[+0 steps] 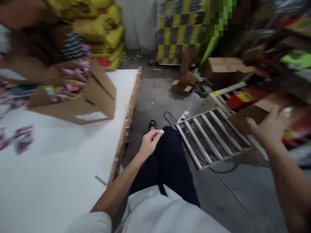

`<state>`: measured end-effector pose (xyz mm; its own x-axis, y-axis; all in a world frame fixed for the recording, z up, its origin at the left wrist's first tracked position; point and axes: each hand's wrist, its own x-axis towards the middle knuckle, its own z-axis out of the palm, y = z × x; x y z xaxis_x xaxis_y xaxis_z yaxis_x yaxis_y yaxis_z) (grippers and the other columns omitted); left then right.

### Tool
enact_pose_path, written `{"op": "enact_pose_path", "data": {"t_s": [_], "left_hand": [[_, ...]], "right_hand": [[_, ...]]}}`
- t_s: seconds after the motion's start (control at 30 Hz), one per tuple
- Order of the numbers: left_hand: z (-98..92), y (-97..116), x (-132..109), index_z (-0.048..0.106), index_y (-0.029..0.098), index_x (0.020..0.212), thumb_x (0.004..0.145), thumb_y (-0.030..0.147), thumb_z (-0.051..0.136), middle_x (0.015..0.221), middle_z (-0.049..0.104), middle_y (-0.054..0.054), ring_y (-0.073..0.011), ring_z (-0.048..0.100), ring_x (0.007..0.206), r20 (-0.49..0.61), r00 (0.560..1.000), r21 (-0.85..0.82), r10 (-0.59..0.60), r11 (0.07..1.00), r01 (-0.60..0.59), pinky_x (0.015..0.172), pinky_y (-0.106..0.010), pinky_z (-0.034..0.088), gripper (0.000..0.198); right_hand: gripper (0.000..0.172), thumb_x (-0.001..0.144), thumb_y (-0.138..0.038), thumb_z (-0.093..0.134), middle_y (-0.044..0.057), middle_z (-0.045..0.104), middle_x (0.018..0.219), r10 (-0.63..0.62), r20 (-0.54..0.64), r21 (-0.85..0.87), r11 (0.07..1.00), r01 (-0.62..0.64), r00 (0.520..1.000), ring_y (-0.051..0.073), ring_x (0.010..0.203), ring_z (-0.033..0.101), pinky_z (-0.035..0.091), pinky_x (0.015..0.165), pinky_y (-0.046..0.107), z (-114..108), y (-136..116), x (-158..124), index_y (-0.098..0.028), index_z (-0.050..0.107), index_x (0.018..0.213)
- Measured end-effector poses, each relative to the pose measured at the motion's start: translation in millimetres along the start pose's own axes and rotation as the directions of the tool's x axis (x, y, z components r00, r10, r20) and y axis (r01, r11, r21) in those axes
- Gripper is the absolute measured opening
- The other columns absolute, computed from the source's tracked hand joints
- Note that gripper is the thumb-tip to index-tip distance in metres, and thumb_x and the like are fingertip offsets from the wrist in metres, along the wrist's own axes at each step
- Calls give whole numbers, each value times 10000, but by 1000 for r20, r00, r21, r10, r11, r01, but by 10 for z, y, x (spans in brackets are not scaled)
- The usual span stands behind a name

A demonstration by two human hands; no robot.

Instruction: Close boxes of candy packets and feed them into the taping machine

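My left hand (150,141) is closed in a pinch on a small white piece (161,131), above my dark trousers and just right of the table edge. Over on the right, my right hand (272,127) is spread, with its fingers apart, at an open cardboard box (247,119) beside the roller conveyor. Motion blurs that hand, and a small whitish spot shows near its fingertips. The roller conveyor (209,139) lies between my legs and my right arm.
A white table (60,174) on the left bears an open carton (73,110) of colourful packets and some loose pink packets (23,139). Cables (233,192) and a power strip (185,116) lie on the floor. Cartons (225,69) and yellow sacks (97,29) stand further back.
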<state>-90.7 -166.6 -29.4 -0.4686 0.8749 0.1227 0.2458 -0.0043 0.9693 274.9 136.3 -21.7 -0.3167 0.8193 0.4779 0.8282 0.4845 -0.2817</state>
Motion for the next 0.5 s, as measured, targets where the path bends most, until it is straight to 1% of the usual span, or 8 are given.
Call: {"op": "enact_pose_path", "data": {"t_s": [0.03,0.1,0.2,0.27,0.33,0.4,0.43,0.5], "left_hand": [[-275,37,-68,710,182,988,954,387,575,1013,739,-91,-207,704,958,-70,993,136,100,987,-90,888,-362,573,248],[-898,135,-170,698,195,1026,965,325,579,1095,715,-96,-219,663,1068,-209,924,459,319,867,-195,991,-398,522,186],[-1892,303,-117,657,164,1085,945,347,623,1169,653,-149,-279,578,1178,-334,756,805,563,587,-82,1086,-481,427,233],[-2466,390,108,601,105,1208,907,404,676,1274,574,-212,-320,508,1240,-341,709,890,617,455,32,1117,-519,366,432],[-2886,453,412,567,56,1249,843,485,736,1302,549,-232,-339,471,1233,-314,778,929,544,343,135,1115,-535,333,614],[-3142,497,689,633,60,1084,799,514,760,1102,632,-162,-284,511,1057,-274,901,946,336,264,189,1039,-473,389,551],[-3220,514,788,655,81,969,787,508,760,960,644,-104,-240,509,943,-258,939,948,229,248,201,967,-409,423,476],[-3304,542,877,658,112,819,780,486,745,754,589,-11,-166,457,780,-252,962,939,107,268,216,804,-286,424,386]], "right_hand": [[919,946,-622,502,404,275,1547,4,-15,24,1000,-4,1000,469,1520,218,227,1142,660,176,-67,-167,-29,252,1602],[871,924,-656,470,356,390,1509,-53,77,83,995,46,996,468,1480,317,296,1113,670,500,-280,-612,-90,360,1577],[696,917,-594,445,279,552,1405,-102,314,143,988,59,944,443,1363,492,349,1077,717,810,-650,-1280,-170,531,1462],[599,903,-548,459,223,617,1350,-78,394,161,987,15,916,416,1289,568,378,1054,733,903,-803,-1538,-201,605,1368],[551,882,-524,490,193,656,1313,-65,423,195,981,-20,904,394,1239,611,433,1030,696,910,-855,-1609,-204,642,1304],[522,867,-501,517,179,691,1264,-71,431,247,968,-42,899,373,1193,646,487,1011,623,853,-870,-1545,-198,668,1265],[513,861,-494,528,175,705,1239,-75,431,276,960,-52,899,362,1171,660,509,1000,585,814,-894,-1487,-192,680,1247],[507,850,-493,546,172,719,1208,-67,417,334,939,-84,907,347,1142,676,531,992,525,740,-1026,-1375,-177,702,1215]]}}
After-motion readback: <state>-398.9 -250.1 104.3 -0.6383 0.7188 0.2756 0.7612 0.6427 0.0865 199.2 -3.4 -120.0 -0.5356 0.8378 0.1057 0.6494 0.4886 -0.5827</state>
